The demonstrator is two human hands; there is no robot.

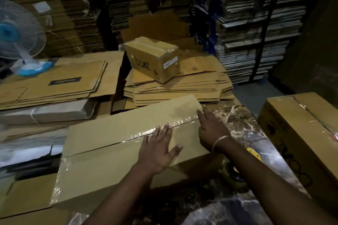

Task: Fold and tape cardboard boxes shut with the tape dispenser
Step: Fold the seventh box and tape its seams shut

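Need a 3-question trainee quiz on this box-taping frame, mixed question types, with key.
1. True or false: the left hand lies flat on the tape over the seam of the big box.
2. The right hand is at the box's: A) near left corner B) far right end C) underside
3. What sits on the stack of flat cardboard behind?

Key: 1 true; 2 B; 3 a small closed box.

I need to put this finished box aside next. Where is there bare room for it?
Bare marbled table shows right of the box, between the right hand and the big box, and in front near the forearms. Left and behind are crowded: flat cardboard stacks, the small box, a fan.
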